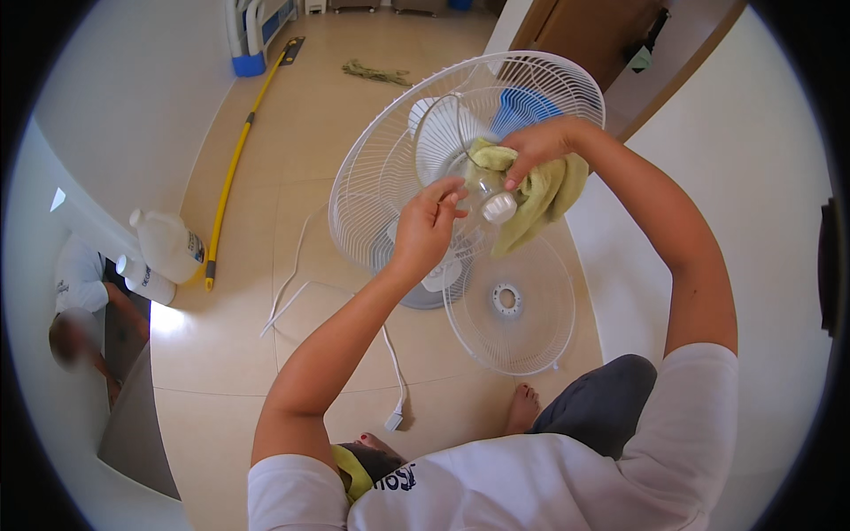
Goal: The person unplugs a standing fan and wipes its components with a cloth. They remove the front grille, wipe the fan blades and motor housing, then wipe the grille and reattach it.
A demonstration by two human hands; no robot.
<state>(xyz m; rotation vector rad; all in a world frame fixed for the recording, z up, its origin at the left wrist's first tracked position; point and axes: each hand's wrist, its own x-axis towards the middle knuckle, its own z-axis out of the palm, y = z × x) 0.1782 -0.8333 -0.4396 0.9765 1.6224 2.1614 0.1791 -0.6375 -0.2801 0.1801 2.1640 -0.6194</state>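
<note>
A white pedestal fan stands before me with its rear wire grille (372, 159) exposed. In its middle are a see-through fan blade (435, 143) and a white ribbed knob (499, 208). My right hand (541, 151) presses a yellow-green cloth (548, 199) against the blade beside the knob. My left hand (425, 226) is at the other side of the hub, fingers bent; whether they grip the clear blade cannot be told. The detached front grille (506, 345) lies low, near my foot, with an open ring at its centre.
A yellow-handled flat mop (232, 172) lies along the left wall. Beside it stand a translucent jug (166, 245) and a white bottle (149, 282). The fan's white cord (392, 345) trails across the tiles. A green cloth (375, 72) lies farther off. Another person (83, 279) is low at far left.
</note>
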